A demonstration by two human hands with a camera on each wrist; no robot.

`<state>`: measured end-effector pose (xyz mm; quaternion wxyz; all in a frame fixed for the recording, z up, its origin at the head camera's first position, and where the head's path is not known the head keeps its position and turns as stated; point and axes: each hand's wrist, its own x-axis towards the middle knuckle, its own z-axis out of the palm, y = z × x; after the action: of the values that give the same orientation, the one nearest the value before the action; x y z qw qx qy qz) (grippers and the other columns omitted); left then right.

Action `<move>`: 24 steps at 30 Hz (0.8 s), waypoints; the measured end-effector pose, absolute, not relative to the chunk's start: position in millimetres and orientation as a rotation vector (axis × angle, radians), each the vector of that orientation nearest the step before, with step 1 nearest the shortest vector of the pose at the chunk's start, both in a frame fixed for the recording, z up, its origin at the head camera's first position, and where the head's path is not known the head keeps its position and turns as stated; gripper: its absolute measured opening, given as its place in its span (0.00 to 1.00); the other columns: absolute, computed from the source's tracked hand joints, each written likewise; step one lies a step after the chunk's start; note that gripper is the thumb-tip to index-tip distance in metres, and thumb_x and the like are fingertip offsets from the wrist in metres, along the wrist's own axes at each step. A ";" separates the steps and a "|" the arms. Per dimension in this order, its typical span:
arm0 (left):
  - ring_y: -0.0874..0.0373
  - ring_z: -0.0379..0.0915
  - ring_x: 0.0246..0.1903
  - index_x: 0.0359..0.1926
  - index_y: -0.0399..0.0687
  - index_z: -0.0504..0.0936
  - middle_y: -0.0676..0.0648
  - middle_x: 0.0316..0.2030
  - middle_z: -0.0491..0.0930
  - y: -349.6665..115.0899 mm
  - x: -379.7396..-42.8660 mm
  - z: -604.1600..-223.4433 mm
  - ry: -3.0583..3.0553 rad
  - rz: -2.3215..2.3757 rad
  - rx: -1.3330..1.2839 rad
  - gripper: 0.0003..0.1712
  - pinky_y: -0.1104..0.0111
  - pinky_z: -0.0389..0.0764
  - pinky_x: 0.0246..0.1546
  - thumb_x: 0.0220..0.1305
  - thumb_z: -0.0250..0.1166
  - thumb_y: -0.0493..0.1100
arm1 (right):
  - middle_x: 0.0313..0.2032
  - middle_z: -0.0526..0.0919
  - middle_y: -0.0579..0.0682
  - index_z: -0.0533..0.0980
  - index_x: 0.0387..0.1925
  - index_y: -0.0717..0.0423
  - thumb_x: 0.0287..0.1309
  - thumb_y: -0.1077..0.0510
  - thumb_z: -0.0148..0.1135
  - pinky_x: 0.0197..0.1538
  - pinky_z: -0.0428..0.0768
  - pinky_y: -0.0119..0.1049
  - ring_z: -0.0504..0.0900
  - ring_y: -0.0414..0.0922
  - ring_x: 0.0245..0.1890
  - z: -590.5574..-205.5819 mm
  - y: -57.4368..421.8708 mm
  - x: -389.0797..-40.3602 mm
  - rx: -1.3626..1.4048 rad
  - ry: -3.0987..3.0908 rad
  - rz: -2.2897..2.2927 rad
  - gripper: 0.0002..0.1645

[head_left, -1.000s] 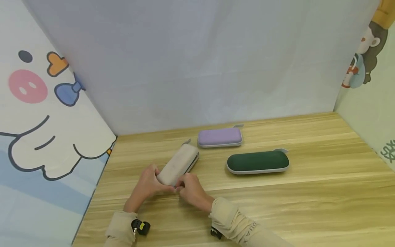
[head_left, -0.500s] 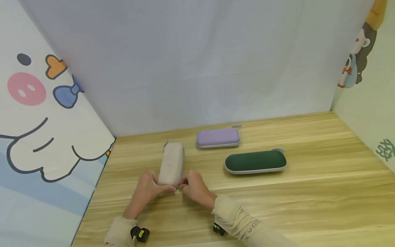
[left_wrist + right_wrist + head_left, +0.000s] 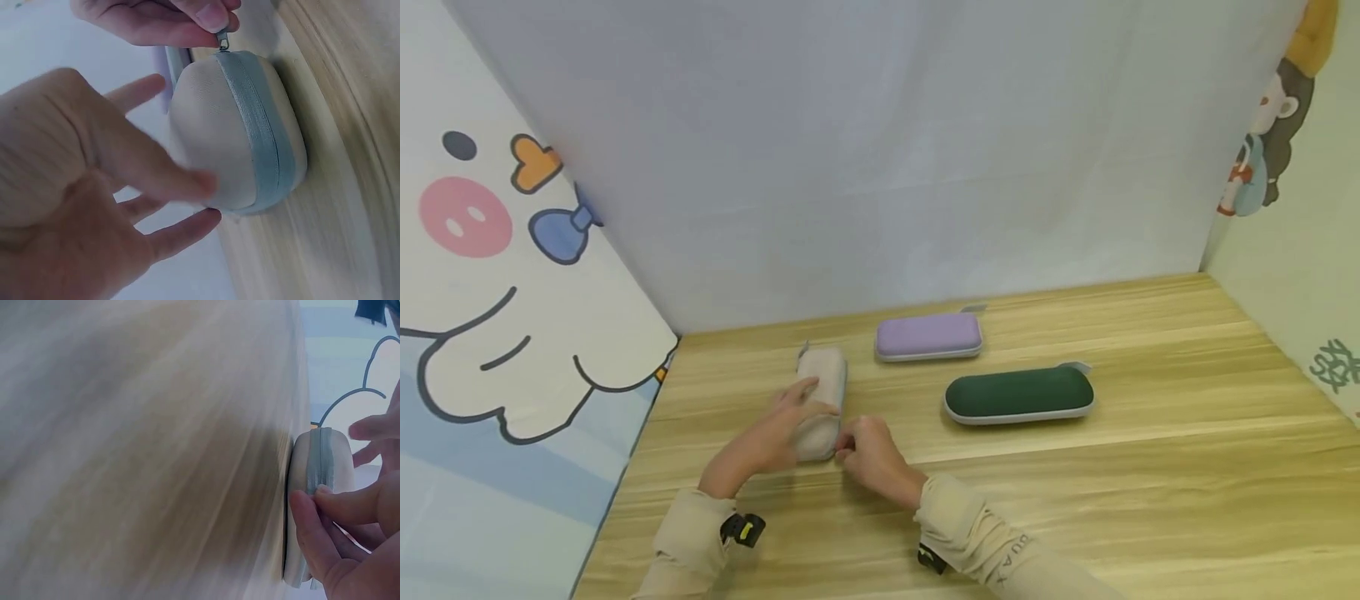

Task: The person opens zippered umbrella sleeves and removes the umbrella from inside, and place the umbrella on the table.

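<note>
Your right hand (image 3: 874, 458) pinches the zipper pull (image 3: 223, 41) on the beige zip case (image 3: 827, 372); left hand (image 3: 778, 433) beside it, fingers apart. Right sleeve (image 3: 977, 533) lettering: "UAX", partly unclear.

Pale backdrop (image 3: 887, 167) behind wood-grain tabletop (image 3: 1165, 492)

Dark capitals (image 3: 1012, 558) on the right sleeve (image 3: 955, 521), over the worktop (image 3: 1150, 500), read "UAX"; the character before them is unclear. Whether the green marks (image 3: 1336, 364) on the wall (image 3: 1292, 275) beyond the worktop's right edge are writing cannot be told.
</note>
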<state>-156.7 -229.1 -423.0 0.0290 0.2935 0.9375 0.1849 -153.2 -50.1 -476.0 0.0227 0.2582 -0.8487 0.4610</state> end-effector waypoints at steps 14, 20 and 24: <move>0.27 0.55 0.58 0.50 0.47 0.81 0.27 0.64 0.55 -224.2 -164.1 -423.3 2.917 0.466 0.856 0.41 0.46 0.75 0.43 0.34 0.60 0.12 | 0.18 0.81 0.52 0.80 0.17 0.66 0.39 0.78 0.64 0.23 0.71 0.24 0.70 0.34 0.19 -476.1 -46.5 -153.7 0.803 -2.653 1.433 0.08; 0.28 0.55 0.57 0.51 0.50 0.81 0.28 0.64 0.55 -227.4 -168.3 -432.4 2.949 0.473 0.886 0.44 0.45 0.74 0.45 0.31 0.57 0.11 | 0.18 0.81 0.52 0.80 0.17 0.65 0.39 0.78 0.63 0.23 0.71 0.24 0.70 0.34 0.19 -475.1 -44.2 -152.8 0.806 -2.653 1.441 0.09; 0.28 0.56 0.56 0.50 0.52 0.81 0.29 0.63 0.57 -227.3 -170.7 -435.7 2.969 0.458 0.873 0.46 0.46 0.73 0.45 0.30 0.56 0.11 | 0.17 0.81 0.52 0.80 0.17 0.65 0.38 0.78 0.63 0.24 0.71 0.23 0.70 0.34 0.19 -475.5 -41.8 -153.3 0.792 -2.620 1.428 0.09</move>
<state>-170.7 -227.3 -435.7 0.0065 0.2790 0.9490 0.1465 -153.3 -41.8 -475.5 0.0275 0.2564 -0.8484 0.4623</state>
